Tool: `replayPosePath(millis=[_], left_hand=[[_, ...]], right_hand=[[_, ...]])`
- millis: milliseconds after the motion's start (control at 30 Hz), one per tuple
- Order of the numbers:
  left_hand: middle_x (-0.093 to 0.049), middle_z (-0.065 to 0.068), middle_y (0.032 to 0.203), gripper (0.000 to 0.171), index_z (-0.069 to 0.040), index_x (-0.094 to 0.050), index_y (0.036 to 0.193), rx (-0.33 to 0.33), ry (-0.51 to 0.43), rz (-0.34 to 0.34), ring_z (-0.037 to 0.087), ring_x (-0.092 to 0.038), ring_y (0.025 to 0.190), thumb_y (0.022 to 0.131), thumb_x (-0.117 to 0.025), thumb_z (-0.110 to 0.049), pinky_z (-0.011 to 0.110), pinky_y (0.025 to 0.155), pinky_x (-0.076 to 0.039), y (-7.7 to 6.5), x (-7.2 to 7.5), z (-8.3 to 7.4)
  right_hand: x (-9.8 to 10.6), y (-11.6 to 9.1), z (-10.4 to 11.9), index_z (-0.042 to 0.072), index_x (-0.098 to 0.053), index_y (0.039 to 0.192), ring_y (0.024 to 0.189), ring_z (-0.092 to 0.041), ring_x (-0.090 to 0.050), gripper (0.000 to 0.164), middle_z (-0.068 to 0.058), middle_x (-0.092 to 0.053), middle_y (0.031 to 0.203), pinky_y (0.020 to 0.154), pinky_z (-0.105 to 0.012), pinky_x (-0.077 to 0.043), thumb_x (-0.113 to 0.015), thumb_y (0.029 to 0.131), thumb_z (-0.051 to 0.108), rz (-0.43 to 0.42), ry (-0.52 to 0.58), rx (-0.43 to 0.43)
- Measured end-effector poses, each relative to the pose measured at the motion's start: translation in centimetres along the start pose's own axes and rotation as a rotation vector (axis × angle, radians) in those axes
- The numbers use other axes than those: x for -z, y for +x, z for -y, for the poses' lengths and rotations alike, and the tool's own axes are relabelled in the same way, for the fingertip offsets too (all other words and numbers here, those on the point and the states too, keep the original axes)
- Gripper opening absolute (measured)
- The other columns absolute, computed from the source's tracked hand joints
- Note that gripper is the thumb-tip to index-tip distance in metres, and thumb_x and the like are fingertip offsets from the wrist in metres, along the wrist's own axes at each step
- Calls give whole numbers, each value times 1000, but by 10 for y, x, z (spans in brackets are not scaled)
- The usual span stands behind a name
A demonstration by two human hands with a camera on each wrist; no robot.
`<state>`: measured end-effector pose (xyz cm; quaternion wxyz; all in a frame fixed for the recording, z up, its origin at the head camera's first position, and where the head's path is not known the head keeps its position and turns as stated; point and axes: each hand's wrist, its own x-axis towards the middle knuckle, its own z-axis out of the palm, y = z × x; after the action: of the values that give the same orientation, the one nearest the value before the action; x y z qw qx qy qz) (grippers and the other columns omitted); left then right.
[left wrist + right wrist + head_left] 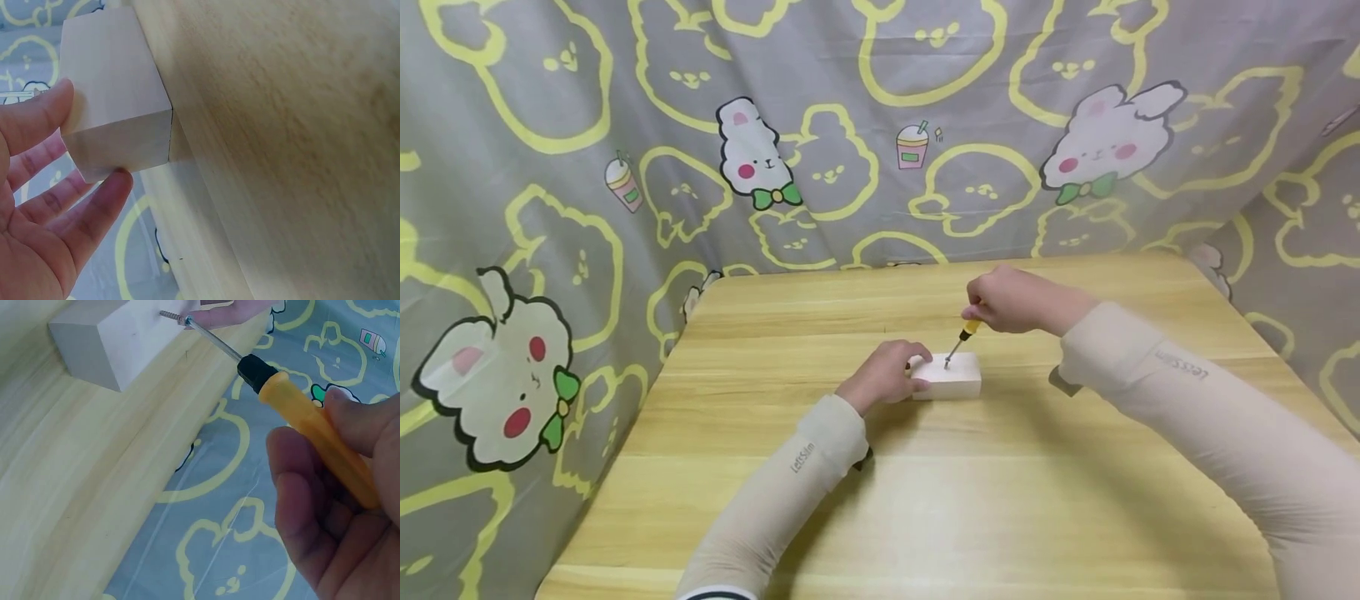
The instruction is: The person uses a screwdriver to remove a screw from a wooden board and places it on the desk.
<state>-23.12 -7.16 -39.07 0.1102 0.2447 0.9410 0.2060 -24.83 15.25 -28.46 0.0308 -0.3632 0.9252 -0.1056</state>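
On the table lies a pale wooden block (957, 387), its near face and top showing in the head view. My left hand (887, 372) grips the block's left end, thumb on one side and fingertips (119, 181) on another in the left wrist view. My right hand (1018, 298) holds a screwdriver (312, 419) by its yellow handle, the black collar and metal shaft slanting down to the block. At the driver's tip is a threaded screw (170, 315), its point at the block's top face. How deep the screw sits cannot be told.
The light wood-grain table (1000, 517) extends around the block on all sides. A grey curtain (850, 75) with yellow outlines and cartoon animals hangs behind the table and along both sides.
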Motion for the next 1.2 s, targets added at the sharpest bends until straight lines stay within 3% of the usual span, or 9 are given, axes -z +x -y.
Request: replayPosePath(millis=[200,400,567,667,900,967,1067,1200], left_hand=[[-64,6,117,40,-13,-64,122,-15,6,4,20,-59,100,86,-76,-27,33,88,-47,0,3,-1],[-64,6,115,40,-13,-64,122,-12,10,8,19,-58,99,86,-76,-26,33,87,-47,-1,5,-1],[-64,5,118,40,-13,-64,122,-10,7,7,20,-58,101,87,-76,-27,33,89,-47,-1,5,0],[-63,5,119,40,-13,-64,122,-13,2,8,20,-59,101,87,-75,-26,34,90,-47,-1,5,1],[-64,5,119,40,-13,-64,122,-30,-1,6,20,-59,101,86,-76,-27,33,89,-47,0,4,2],[-63,5,120,39,-13,-64,122,-27,-2,6,21,-60,101,87,-76,-26,33,89,-47,1,4,3],[-63,6,122,39,-13,-64,122,-21,-8,13,22,-60,103,87,-75,-26,34,91,-47,0,4,2],[-62,6,124,40,-13,-64,123,-11,-14,25,22,-60,105,87,-75,-26,35,92,-47,0,3,2]], right_hand=[[1,-1,0,8,-60,74,56,-14,-49,20,3,-55,63,57,-32,-46,-72,89,13,-63,-30,115],[-3,-4,-1,11,-60,75,63,-11,-55,21,5,-59,70,61,-30,-50,-74,82,-4,-105,-2,268],[-7,-2,-3,9,-62,78,60,-9,-53,14,5,-61,70,60,-31,-49,-69,88,2,-115,74,214],[-9,0,-3,9,-60,80,62,-10,-54,14,3,-61,71,61,-31,-49,-69,87,0,-139,87,189],[-6,2,4,7,-61,84,72,-15,-58,23,1,-61,79,68,-32,-53,-73,78,-11,-137,101,310],[-4,2,6,5,-62,89,72,-15,-59,23,-2,-62,83,68,-32,-53,-77,76,-7,-151,109,280],[-3,4,7,2,-62,94,66,-15,-57,24,-4,-62,82,64,-32,-52,-81,79,7,-158,134,159],[-4,6,8,2,-61,92,57,-15,-52,25,-2,-59,70,57,-33,-47,-65,95,26,-123,117,-9]])
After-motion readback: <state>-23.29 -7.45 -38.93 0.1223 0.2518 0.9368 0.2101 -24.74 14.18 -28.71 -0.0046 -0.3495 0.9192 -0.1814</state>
